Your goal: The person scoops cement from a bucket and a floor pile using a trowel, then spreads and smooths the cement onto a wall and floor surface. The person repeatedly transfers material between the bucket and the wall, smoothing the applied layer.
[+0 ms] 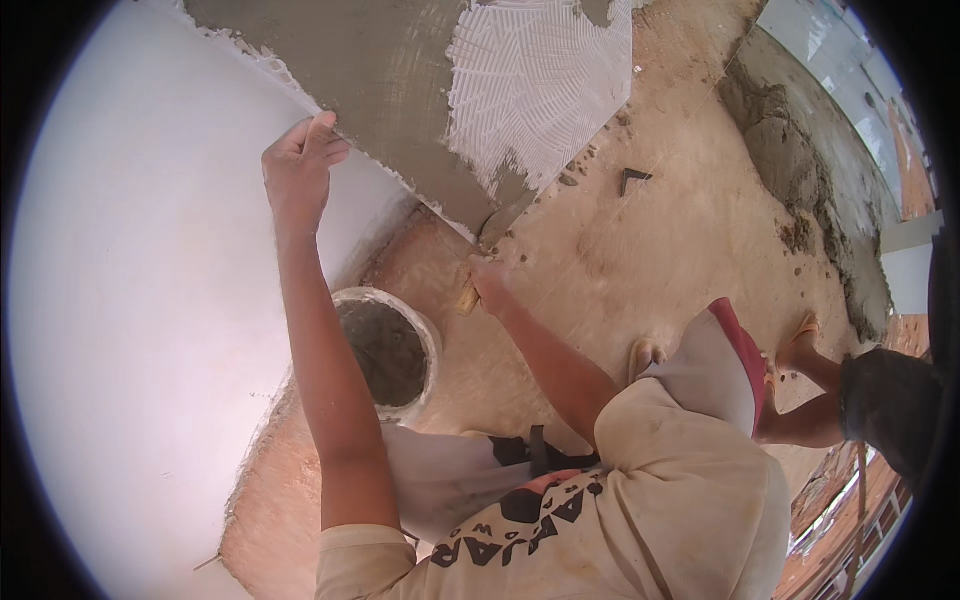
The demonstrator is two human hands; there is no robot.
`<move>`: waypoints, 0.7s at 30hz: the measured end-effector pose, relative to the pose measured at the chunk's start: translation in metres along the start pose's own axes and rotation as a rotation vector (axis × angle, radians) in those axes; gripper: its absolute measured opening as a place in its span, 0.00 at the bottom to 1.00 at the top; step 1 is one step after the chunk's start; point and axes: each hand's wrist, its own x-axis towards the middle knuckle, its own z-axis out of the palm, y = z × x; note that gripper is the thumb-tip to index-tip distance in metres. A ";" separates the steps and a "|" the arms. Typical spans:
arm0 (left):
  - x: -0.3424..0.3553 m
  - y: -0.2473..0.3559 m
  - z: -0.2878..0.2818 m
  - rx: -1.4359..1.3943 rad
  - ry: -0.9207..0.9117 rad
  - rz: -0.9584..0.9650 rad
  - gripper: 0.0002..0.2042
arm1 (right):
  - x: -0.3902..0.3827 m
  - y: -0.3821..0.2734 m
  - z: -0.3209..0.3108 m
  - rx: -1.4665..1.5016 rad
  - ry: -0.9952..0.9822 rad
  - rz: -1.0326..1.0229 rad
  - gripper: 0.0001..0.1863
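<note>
The mortar-coated slab (pixel 400 90) is beyond the bucket (pixel 432 350), its edge pinched by the left hand (pixel 300 170). Right of the bucket, the right hand (pixel 490 283) wraps a wooden-handled tool (pixel 467 297); farther right lies a black angled piece (pixel 627 176).

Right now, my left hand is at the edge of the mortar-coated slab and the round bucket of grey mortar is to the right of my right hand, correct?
Not quite: the head view shows the round bucket of grey mortar to the left of your right hand. Your left hand is at the mortar-coated slab's edge.
</note>
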 end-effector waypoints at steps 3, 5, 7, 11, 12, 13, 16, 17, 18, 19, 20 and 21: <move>0.003 0.005 0.005 -0.010 -0.017 0.005 0.17 | -0.025 0.010 0.009 -0.003 0.034 0.076 0.04; 0.004 0.000 -0.002 -0.018 -0.023 0.011 0.18 | -0.072 0.006 0.018 0.001 -0.124 0.291 0.05; 0.003 -0.002 -0.010 0.025 -0.051 -0.006 0.19 | -0.112 -0.004 0.033 0.008 -0.079 0.303 0.05; -0.010 -0.023 -0.040 0.128 -0.050 -0.035 0.21 | -0.156 -0.024 0.049 0.082 -0.134 0.163 0.07; -0.015 -0.027 -0.049 0.170 -0.075 -0.067 0.22 | -0.156 -0.036 0.047 0.101 -0.166 0.091 0.08; -0.022 -0.044 -0.062 0.161 -0.077 -0.088 0.25 | -0.169 -0.054 0.053 0.090 -0.164 0.011 0.09; -0.077 -0.082 -0.101 0.257 0.022 -0.251 0.24 | -0.170 -0.070 0.042 -0.050 -0.258 -0.270 0.11; -0.102 -0.109 -0.113 0.237 0.075 -0.278 0.24 | -0.172 -0.071 0.037 -0.123 -0.310 -0.341 0.11; -0.131 -0.141 -0.128 0.224 0.141 -0.305 0.24 | -0.175 -0.076 0.038 -0.191 -0.379 -0.412 0.11; -0.158 -0.174 -0.143 0.265 0.262 -0.356 0.26 | -0.175 -0.084 0.042 -0.277 -0.468 -0.435 0.12; -0.187 -0.208 -0.154 0.302 0.364 -0.404 0.27 | -0.177 -0.093 0.044 -0.363 -0.541 -0.462 0.14; -0.218 -0.241 -0.163 0.309 0.478 -0.459 0.28 | -0.176 -0.099 0.045 -0.446 -0.618 -0.487 0.16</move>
